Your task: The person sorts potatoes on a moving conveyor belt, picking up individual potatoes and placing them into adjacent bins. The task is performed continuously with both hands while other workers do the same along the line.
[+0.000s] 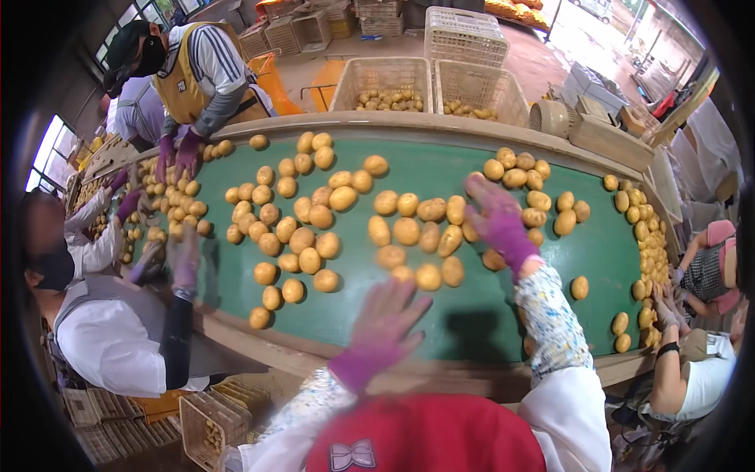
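My left hand (383,333), in a purple glove, is spread flat and blurred over the near side of the green conveyor belt (365,312). Its fingertips reach a potato (403,274) at the lower edge of a loose group of potatoes (429,236). Farther across the belt is my right hand (498,218), also gloved in purple, fingers apart and palm down. It lies between that group and another cluster of potatoes (514,177), partly covering a potato (470,231). Neither hand is closed around anything. Both wrists have flowered sleeve covers.
Many potatoes (649,248) are massed at the belt's right end, near a co-worker's gloved hands (669,310). Co-workers' hands (180,156) handle potatoes at the left. Plastic crates (383,74) holding potatoes stand beyond the far rail (377,121), beside a motor (551,116).
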`<state>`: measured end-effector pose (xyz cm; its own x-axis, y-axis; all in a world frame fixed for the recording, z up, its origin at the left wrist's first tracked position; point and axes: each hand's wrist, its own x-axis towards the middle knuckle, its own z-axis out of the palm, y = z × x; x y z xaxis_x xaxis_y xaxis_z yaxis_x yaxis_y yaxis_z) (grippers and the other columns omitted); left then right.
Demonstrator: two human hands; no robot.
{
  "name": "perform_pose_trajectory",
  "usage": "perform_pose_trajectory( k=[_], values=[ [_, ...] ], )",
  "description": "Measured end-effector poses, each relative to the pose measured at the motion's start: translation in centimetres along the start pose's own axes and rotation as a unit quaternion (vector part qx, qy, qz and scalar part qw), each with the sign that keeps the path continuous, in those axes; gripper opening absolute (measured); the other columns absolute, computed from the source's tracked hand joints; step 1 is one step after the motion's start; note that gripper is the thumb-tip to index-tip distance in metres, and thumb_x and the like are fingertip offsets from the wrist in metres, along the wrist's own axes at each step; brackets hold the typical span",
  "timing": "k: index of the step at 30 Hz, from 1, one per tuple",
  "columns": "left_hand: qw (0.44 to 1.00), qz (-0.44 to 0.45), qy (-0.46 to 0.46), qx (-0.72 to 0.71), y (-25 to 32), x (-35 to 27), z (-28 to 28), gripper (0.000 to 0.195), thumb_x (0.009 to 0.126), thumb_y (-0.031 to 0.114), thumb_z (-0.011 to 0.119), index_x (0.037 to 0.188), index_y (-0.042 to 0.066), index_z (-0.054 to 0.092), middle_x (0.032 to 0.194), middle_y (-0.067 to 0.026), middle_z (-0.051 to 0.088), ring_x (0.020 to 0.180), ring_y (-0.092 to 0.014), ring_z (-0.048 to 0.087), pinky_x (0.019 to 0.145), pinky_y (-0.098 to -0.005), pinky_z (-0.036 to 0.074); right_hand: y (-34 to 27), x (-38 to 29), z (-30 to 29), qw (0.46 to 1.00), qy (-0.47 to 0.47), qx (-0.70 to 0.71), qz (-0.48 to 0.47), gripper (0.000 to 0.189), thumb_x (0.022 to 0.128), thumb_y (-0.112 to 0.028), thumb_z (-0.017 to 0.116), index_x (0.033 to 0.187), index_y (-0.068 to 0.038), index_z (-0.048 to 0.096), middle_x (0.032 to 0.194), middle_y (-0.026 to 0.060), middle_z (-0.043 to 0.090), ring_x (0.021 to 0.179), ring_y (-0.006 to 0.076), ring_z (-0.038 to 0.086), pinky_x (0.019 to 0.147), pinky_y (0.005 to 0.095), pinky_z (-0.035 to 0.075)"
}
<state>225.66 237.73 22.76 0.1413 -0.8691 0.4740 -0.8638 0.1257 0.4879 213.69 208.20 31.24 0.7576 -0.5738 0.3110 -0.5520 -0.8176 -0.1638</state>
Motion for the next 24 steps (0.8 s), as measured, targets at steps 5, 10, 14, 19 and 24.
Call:
perform_pose_trajectory(
  k=[5, 10, 14, 19, 24],
  values=[
    [0.998, -0.057, -0.018, 0.004, -6.0, -3.9, -0.4, 0.058, 0.082, 0.025, 0.073, 0.139, 0.014, 0.064, 0.148, -0.0192, 0.059, 0.14, -0.041, 0.051, 0.125, -0.054, 0.03, -5.7, 3.8, 2.0, 0.982, -0.184, 0.043, 0.016, 0.044, 0.09, -0.035, 0.067, 0.128, -0.013, 0.07, 0.123, 0.0186, 0.071, 0.113, 0.0381, 0.068, 0.097, 0.0474, 0.053],
    [0.984, -0.177, -0.011, -0.021, -8.6, -5.5, -5.6, 0.047, 0.085, 0.023, 0.071, 0.13, 0.011, 0.07, 0.14, -0.0197, 0.063, 0.137, -0.039, 0.054, 0.121, -0.0539, 0.035, -4.8, 5.8, -0.7, 0.923, -0.366, 0.116, 0.001, 0.045, 0.083, -0.039, 0.075, 0.116, -0.008, 0.076, 0.095, 0.0141, 0.076, 0.095, 0.0265, 0.072, 0.086, 0.0397, 0.056],
    [0.988, -0.109, 0.073, -0.078, -6.9, -3.7, -7.0, 0.048, 0.084, 0.017, 0.072, 0.131, 0.008, 0.069, 0.137, -0.0177, 0.066, 0.131, -0.038, 0.061, 0.119, -0.053, 0.038, -3.3, 11.5, -3.0, 0.943, -0.105, 0.304, -0.088, 0.039, 0.091, -0.035, 0.072, 0.117, -0.006, 0.074, 0.09, 0.0085, 0.074, 0.089, 0.0191, 0.07, 0.081, 0.0301, 0.054],
    [0.994, -0.087, -0.008, 0.059, -10.3, -5.7, -9.3, 0.064, 0.083, 0.025, 0.076, 0.143, 0.008, 0.06, 0.153, -0.0186, 0.054, 0.147, -0.04, 0.044, 0.125, -0.0553, 0.026, -7.3, 10.1, -7.0, 0.986, -0.126, 0.11, -0.017, 0.045, 0.098, -0.036, 0.067, 0.127, -0.002, 0.069, 0.102, 0.0138, 0.074, 0.097, 0.0212, 0.071, 0.088, 0.038, 0.057],
    [0.972, -0.182, 0.084, 0.121, -17.9, -7.6, -10.5, 0.066, 0.083, 0.027, 0.078, 0.144, 0.007, 0.06, 0.147, -0.0187, 0.058, 0.139, -0.043, 0.051, 0.123, -0.0572, 0.029, -5.1, -8.0, -4.4, 0.97, -0.164, -0.142, 0.113, 0.029, 0.09, -0.033, 0.07, 0.105, -0.008, 0.067, 0.098, 0.0219, 0.067, 0.092, 0.0425, 0.068, 0.08, 0.0511, 0.056]
  ],
)
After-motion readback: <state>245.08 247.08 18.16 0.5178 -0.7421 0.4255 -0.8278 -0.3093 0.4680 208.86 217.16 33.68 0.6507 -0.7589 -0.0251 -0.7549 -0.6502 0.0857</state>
